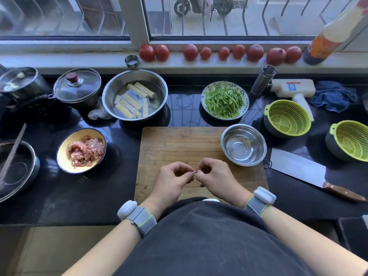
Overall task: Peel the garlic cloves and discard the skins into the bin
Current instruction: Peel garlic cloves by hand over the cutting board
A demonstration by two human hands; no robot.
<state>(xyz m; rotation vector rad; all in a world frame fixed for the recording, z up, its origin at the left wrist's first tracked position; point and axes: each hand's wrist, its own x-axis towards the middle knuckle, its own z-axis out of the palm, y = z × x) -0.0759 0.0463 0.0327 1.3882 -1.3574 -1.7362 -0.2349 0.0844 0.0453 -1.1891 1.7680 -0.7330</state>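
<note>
Small pale garlic clove [194, 172] pinched between left hand [172, 181] and right hand [214, 177] fingertips over worn wooden cutting board [179, 144]. Probably light, firm, papery-skinned. Best gripped at the ends.

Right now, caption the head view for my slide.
Both hands pinch a garlic clove above the wooden cutting board.

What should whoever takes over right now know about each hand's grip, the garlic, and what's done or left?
Left hand and right hand: both pinch one small garlic clove between fingertips, above the cutting board.
Steel bowl on the board's right corner looks empty; cleaver lies to the right of the board.
Done: no peeled cloves visible.
Left: finish peeling this clove, discard skins. No bin in view, so locate it first.
</note>
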